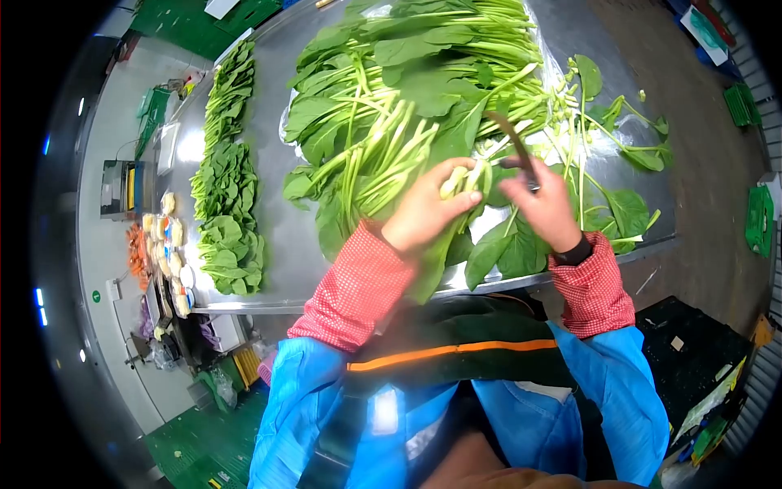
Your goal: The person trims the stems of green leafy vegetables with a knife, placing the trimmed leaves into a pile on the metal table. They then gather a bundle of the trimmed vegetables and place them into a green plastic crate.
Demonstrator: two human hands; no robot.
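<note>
My left hand (pixel 430 205) is closed round a small bunch of leafy green stalks (pixel 456 186), its cut ends pointing up and its leaves hanging down toward the table edge. In my right hand (pixel 544 205) is a knife (pixel 511 134) with a curved, brownish blade pointing up and left, close beside the bunch. Beyond both hands lies a large heap of leafy greens (pixel 407 81), with pale stems and broad leaves. Loose leaves (pixel 521 248) lie under my right hand, and stray stalks (pixel 631 208) are to its right.
Bunched greens (pixel 228 171) form a row along the left of the metal table (pixel 281 244). Wrapped pale packs (pixel 169 236) and orange vegetables (pixel 137 253) sit farther left. A black crate (pixel 684 342) stands at lower right, with a green crate (pixel 759 220) beyond.
</note>
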